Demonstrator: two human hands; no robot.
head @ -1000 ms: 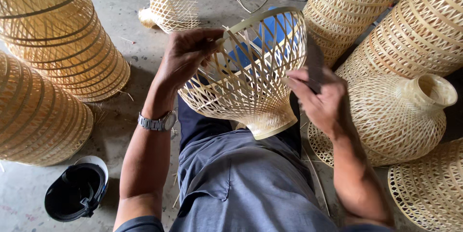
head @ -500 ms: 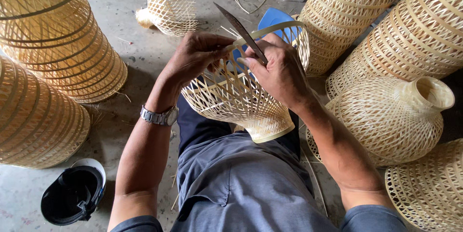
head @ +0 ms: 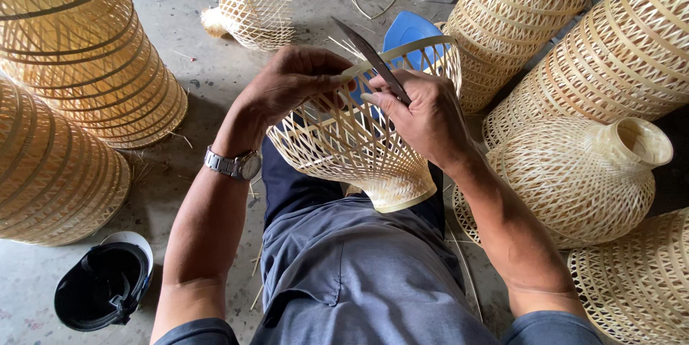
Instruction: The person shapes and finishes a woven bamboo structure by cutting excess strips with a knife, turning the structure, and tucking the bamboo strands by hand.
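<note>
**Over the lap: a woven basket under a knife**

Over the lap of the person, a bamboo basket point(head: 359, 148) lies on its side. Its long axis goes from the narrow closed neck, low and near the body, up and away to the wide open mouth. The mouth points away from the person, a little to the right. The weave is an open diamond lattice of pale thin strips, dense at the neck and loose at the rim, where one flat band closes the mouth.

The left hand point(head: 291, 83) is closed on the rim at its upper left, fingers curled over the band. The right hand point(head: 423, 115) is closed around the handle of a knife point(head: 369, 58). The dark blade points up and to the left, and it crosses the rim just beside the left fingertips.

A blue thing point(head: 409, 29) shows through the mouth. Larger woven lampshades point(head: 79, 58) stand around on the concrete floor point(head: 215, 101), and a black helmet point(head: 104, 287) lies at lower left.
</note>
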